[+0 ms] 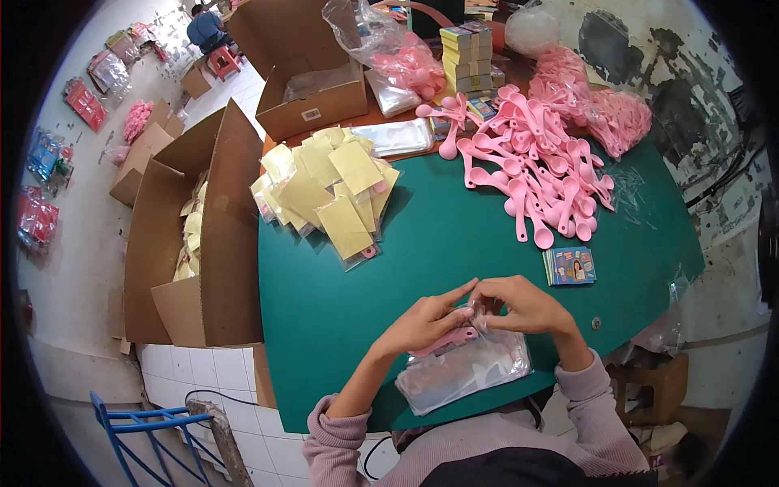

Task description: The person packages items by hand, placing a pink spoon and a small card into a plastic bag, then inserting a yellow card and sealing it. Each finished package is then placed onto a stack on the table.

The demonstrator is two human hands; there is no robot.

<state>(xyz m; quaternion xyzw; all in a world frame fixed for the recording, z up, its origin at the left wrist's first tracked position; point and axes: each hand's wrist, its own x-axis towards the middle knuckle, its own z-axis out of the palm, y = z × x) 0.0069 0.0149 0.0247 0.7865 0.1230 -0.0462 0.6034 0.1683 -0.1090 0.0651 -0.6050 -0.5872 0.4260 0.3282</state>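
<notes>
Both hands meet over a stack of clear plastic bags [462, 377] at the table's near edge. My left hand [430, 319] has its index finger stretched out and its thumb pressed near a pink spoon [442, 342] that lies over the bags. My right hand [519, 304] is closed, its fingers pinching clear plastic film beside the left fingertips. Beyond the right hand sits a small stack of printed cards [570, 266]. Farther back is a large heap of pink spoons [527, 146]. Packed bags with yellowish cards [329, 191] are piled at the table's back left.
An open cardboard box [231, 235] stands against the green table's [324, 325] left side. Another box [312, 97], stacked cards [466, 61] and bagged pink items [604, 105] are at the back. A metal disc [596, 323] lies right. A person [206, 31] sits far off.
</notes>
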